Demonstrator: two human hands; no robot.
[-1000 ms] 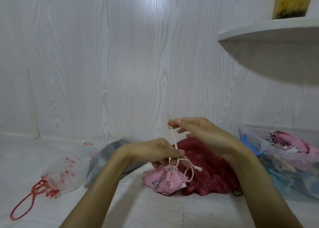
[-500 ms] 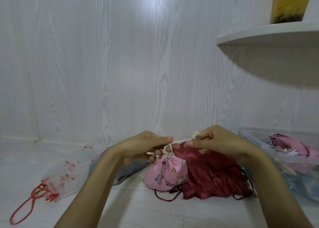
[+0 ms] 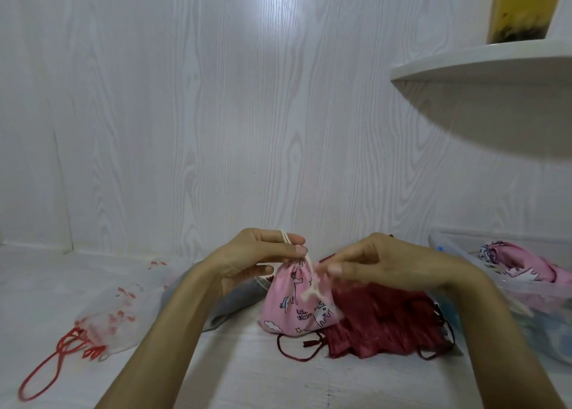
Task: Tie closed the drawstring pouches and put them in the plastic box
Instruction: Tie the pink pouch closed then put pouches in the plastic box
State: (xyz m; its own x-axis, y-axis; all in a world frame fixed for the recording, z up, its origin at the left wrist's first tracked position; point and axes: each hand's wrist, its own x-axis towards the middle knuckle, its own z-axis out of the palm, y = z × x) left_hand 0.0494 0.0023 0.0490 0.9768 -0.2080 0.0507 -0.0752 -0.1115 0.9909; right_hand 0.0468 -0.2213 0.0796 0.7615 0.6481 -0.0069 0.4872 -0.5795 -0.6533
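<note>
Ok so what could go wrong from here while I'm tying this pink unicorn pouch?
The left hand pinches the cream drawstring right at the gathered neck of the pink unicorn pouch while the right hand works the cord; a slip could loosen the knot. The dark red pouch lies pressed against it, so its loose cords might snag. The plastic box already looks full, so placing may be awkward.

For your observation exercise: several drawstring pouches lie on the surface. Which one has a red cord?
The sheer white pouch at far left, printed with small red marks: its red cord loops toward the camera. The dark red, grey and pink ones don't.
</note>
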